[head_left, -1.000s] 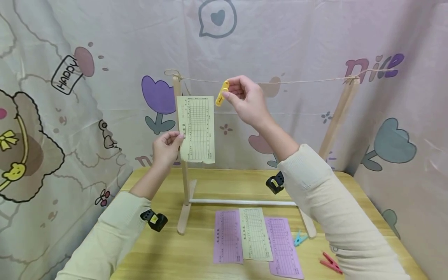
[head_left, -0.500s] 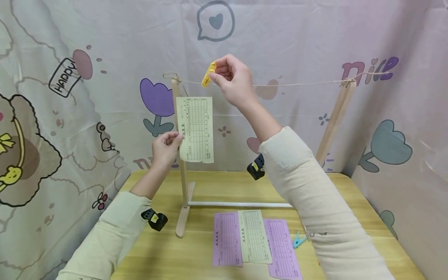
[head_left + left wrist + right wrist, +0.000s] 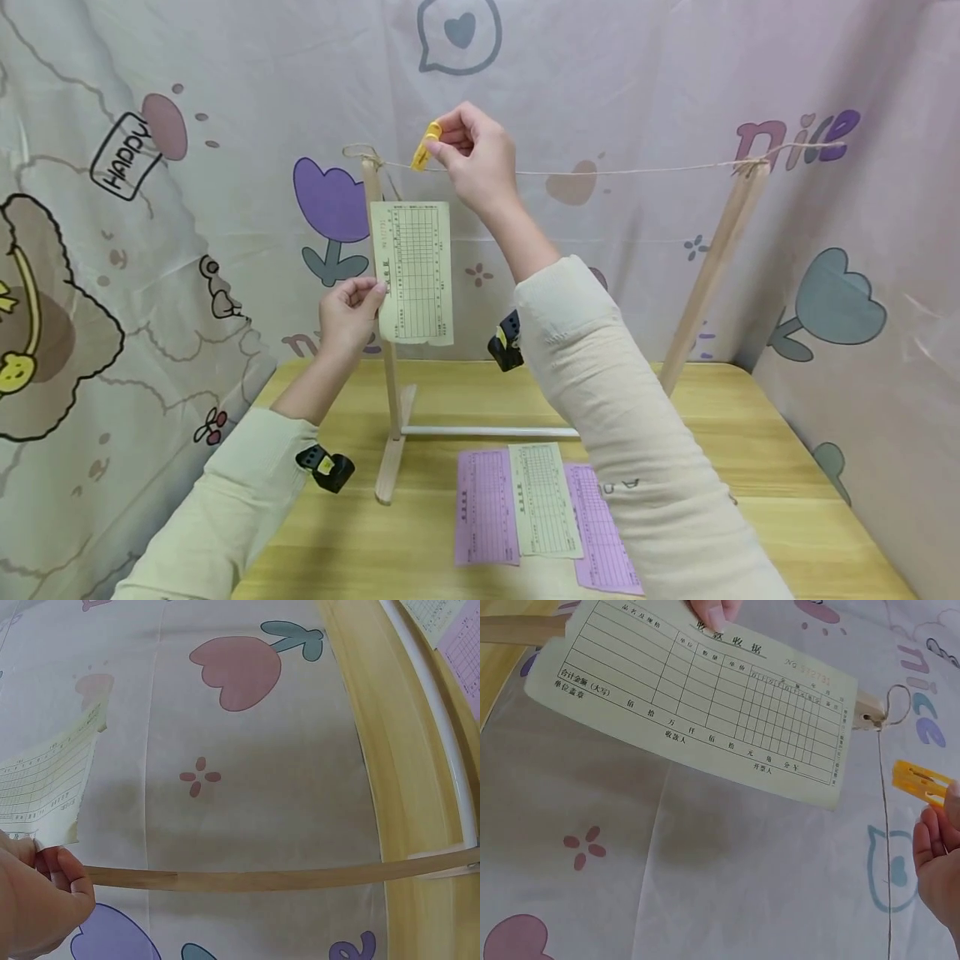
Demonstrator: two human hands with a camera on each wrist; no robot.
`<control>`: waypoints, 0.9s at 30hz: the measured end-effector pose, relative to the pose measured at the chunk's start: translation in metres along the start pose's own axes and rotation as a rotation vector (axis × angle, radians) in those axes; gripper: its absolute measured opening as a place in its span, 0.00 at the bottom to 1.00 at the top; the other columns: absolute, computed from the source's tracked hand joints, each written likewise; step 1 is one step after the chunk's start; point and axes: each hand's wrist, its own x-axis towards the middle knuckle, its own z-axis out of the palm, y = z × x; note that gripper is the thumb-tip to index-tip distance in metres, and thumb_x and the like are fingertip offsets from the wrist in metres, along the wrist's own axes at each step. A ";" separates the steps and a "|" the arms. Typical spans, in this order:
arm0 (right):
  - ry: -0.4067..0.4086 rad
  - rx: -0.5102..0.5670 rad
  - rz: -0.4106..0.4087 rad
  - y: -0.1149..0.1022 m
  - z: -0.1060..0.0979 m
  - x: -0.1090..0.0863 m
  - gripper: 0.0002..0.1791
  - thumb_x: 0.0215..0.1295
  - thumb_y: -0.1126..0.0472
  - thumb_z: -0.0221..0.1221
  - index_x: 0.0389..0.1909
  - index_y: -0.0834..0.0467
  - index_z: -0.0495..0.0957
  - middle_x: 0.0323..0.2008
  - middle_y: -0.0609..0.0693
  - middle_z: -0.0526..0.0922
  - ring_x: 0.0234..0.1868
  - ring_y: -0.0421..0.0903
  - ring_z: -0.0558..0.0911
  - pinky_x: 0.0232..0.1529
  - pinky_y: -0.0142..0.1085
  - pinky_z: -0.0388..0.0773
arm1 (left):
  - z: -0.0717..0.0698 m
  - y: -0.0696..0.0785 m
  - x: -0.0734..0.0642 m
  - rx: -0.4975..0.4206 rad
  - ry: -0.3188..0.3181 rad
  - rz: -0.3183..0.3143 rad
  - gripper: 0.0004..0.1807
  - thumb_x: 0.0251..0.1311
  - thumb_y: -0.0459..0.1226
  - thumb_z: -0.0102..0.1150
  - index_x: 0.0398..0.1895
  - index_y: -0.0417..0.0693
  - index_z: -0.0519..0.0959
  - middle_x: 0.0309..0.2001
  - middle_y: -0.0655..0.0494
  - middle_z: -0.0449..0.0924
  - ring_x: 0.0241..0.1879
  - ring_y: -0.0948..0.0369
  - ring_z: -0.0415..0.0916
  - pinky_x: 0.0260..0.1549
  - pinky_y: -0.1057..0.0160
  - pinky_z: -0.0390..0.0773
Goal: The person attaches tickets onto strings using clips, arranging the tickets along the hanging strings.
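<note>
My left hand pinches a pale yellow receipt slip by its left edge, holding it upright in front of the left post. In the right wrist view the slip shows a printed table and a red number. Higher up, my right hand pinches a yellow clothespin between thumb and fingers. In the head view the clothespin overlaps the twine, above the slip's top edge. The twine runs just beside the clothespin in the right wrist view.
A wooden post at left and another post at right carry the twine, with a white rod low between them. On the table lie a purple slip, a pale yellow slip and another purple slip, partly behind my right sleeve.
My right hand has moved left and up with the yellow clothespin, toward the twine near the left post. The right sleeve now covers the blue and red clothespins. The left hand holds nearly still.
</note>
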 end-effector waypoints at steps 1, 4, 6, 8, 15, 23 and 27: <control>0.009 -0.009 0.002 0.001 0.000 0.001 0.09 0.57 0.69 0.61 0.39 0.67 0.75 0.35 0.55 0.80 0.31 0.37 0.74 0.37 0.23 0.72 | 0.000 0.000 0.001 0.000 -0.002 0.000 0.14 0.62 0.37 0.55 0.45 0.35 0.74 0.27 0.66 0.71 0.28 0.72 0.69 0.28 0.80 0.74; 0.016 -0.036 0.010 0.002 0.002 0.002 0.09 0.57 0.68 0.61 0.39 0.66 0.76 0.36 0.56 0.81 0.31 0.37 0.74 0.37 0.23 0.73 | 0.002 0.001 0.002 -0.012 -0.009 -0.003 0.13 0.62 0.37 0.55 0.44 0.35 0.75 0.27 0.67 0.71 0.29 0.73 0.70 0.29 0.81 0.74; 0.008 -0.054 0.018 0.003 0.003 0.002 0.09 0.57 0.68 0.61 0.39 0.66 0.76 0.37 0.56 0.81 0.31 0.37 0.75 0.37 0.23 0.73 | 0.002 0.001 0.002 -0.021 -0.010 -0.011 0.12 0.62 0.37 0.55 0.44 0.36 0.74 0.27 0.67 0.71 0.29 0.73 0.70 0.29 0.81 0.74; -0.005 -0.075 0.027 0.004 0.005 0.002 0.09 0.58 0.67 0.61 0.39 0.66 0.76 0.38 0.56 0.82 0.31 0.37 0.75 0.37 0.22 0.74 | 0.003 0.001 0.003 -0.026 -0.008 -0.019 0.12 0.62 0.36 0.55 0.44 0.36 0.74 0.27 0.66 0.71 0.29 0.73 0.70 0.29 0.81 0.74; -0.016 -0.137 0.050 0.003 0.003 0.003 0.09 0.60 0.67 0.59 0.40 0.65 0.76 0.39 0.56 0.82 0.32 0.37 0.74 0.37 0.22 0.73 | 0.005 0.002 0.003 -0.010 -0.023 -0.007 0.14 0.62 0.36 0.55 0.47 0.35 0.74 0.29 0.64 0.71 0.29 0.72 0.69 0.29 0.81 0.74; -0.049 -0.182 0.048 0.005 0.003 0.004 0.08 0.60 0.66 0.59 0.40 0.64 0.77 0.36 0.53 0.81 0.32 0.36 0.73 0.36 0.22 0.72 | 0.003 0.005 0.003 -0.017 -0.014 0.000 0.15 0.62 0.36 0.55 0.47 0.35 0.74 0.29 0.65 0.71 0.30 0.71 0.69 0.31 0.80 0.74; -0.072 -0.194 0.045 0.007 0.004 0.005 0.08 0.61 0.66 0.59 0.40 0.64 0.77 0.34 0.50 0.79 0.31 0.36 0.72 0.35 0.22 0.71 | 0.002 0.006 0.002 0.003 -0.012 -0.002 0.15 0.62 0.37 0.54 0.48 0.35 0.74 0.30 0.64 0.71 0.30 0.71 0.69 0.30 0.80 0.73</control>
